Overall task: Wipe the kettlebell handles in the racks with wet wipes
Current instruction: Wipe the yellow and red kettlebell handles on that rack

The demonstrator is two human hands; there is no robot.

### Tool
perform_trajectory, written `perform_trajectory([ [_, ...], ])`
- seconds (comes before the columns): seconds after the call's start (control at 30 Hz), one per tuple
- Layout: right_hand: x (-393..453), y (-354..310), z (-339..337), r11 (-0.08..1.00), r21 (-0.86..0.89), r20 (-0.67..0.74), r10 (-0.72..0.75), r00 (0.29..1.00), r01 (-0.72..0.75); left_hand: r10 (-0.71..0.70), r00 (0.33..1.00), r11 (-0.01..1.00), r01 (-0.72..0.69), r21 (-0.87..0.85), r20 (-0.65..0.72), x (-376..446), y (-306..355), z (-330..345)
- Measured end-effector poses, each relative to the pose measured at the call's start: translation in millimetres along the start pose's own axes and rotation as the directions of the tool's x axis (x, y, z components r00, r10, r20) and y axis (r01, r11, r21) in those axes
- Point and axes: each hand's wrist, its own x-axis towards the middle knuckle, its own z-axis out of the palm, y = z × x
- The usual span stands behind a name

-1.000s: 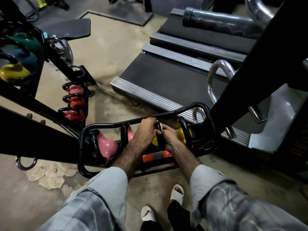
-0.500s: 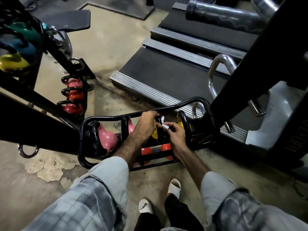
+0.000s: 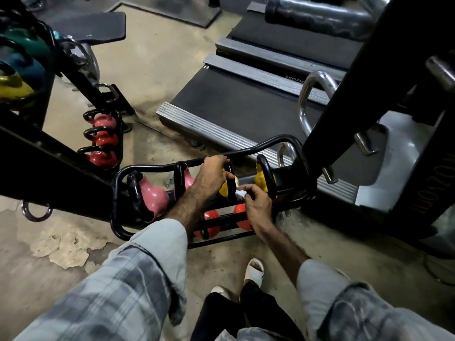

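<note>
Floor: worn beige concrete floor (image 3: 160,70), peeling patches | Landmark: low black tube rack (image 3: 246,151) | left hand (image 3: 211,174) grips yellow kettlebell's black handle (image 3: 230,185) inside rack | right hand (image 3: 256,205) pinches crumpled white wet wipe (image 3: 240,193) against handle | grey treadmill (image 3: 234,112) behind rack.

White lettering reading "PROZVO", cut off at its right end by a black upright, runs along the side rail of the treadmill (image 3: 270,77) on the floor well beyond the hand (image 3: 257,205) pinching the wet wipe (image 3: 240,193). Far to that hand's right, gold letters on the dark machine housing (image 3: 423,193) stand sideways, too skewed to read with certainty.
</note>
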Motion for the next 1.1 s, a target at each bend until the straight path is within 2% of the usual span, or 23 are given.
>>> perform_trajectory([
  [0.13, 6, -16, 7, 0.998, 0.051, -0.044, -0.040, 0.998, 0.042, 0.004, 1.000, 1.000, -0.004, 0.014, 0.001, -1, -1, -1],
  [0.3, -22, -5, 0, 0.999, -0.052, -0.033, 0.012, 0.999, -0.013, -0.016, 1.000, 0.999, 0.016, 0.039, -0.002, -4, -2, -1],
  [0.4, -23, -15, -21, 0.998, -0.056, -0.021, -0.029, 0.999, 0.027, -0.011, 1.000, 0.997, 0.011, 0.081, 0.003, -8, 1, -1],
  [0.53, -15, -25, -65, 0.997, -0.038, -0.223, -0.071, 0.972, 0.065, 0.062, 0.996, 0.993, -0.055, 0.107, -0.064, -17, 11, 1],
  [0.63, 0, -24, -87, 0.991, -0.132, -0.358, -0.063, 0.932, 0.016, 0.264, 0.964, 0.962, -0.260, 0.088, -0.039, -17, 29, 13],
  [0.7, 13, -19, -88, 0.979, -0.200, -0.347, -0.100, 0.933, 0.030, 0.349, 0.935, 0.932, -0.353, 0.079, 0.059, -11, 46, 24],
  [0.83, 16, -8, -75, 0.962, -0.245, -0.237, -0.182, 0.954, 0.122, 0.332, 0.926, 0.928, -0.354, 0.111, 0.179, 10, 65, 45],
  [1.1, -9, 31, -69, 0.998, -0.054, -0.293, -0.043, 0.955, 0.029, 0.288, 0.942, 0.934, -0.316, 0.167, 0.172, 30, 65, 45],
])
